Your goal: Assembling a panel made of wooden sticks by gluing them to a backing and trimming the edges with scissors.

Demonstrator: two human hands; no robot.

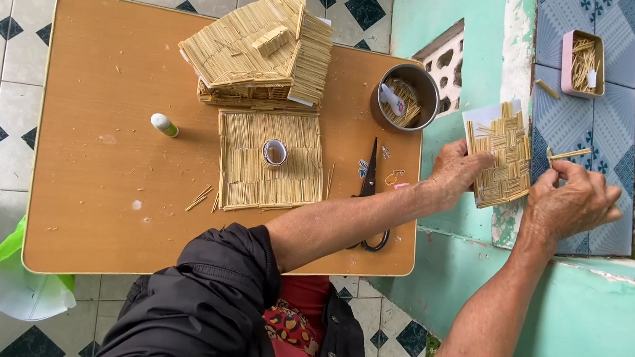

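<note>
Straw-pale woven panel point(504, 158) sat gripped in my left hand point(456, 171); right hand point(572, 201) pinched one stick point(569, 154). Best kept it parallel w/ neighbours, pressed flush.

Even, soft daylight — faint shadows, no glare, sharp focus throughout.
</note>
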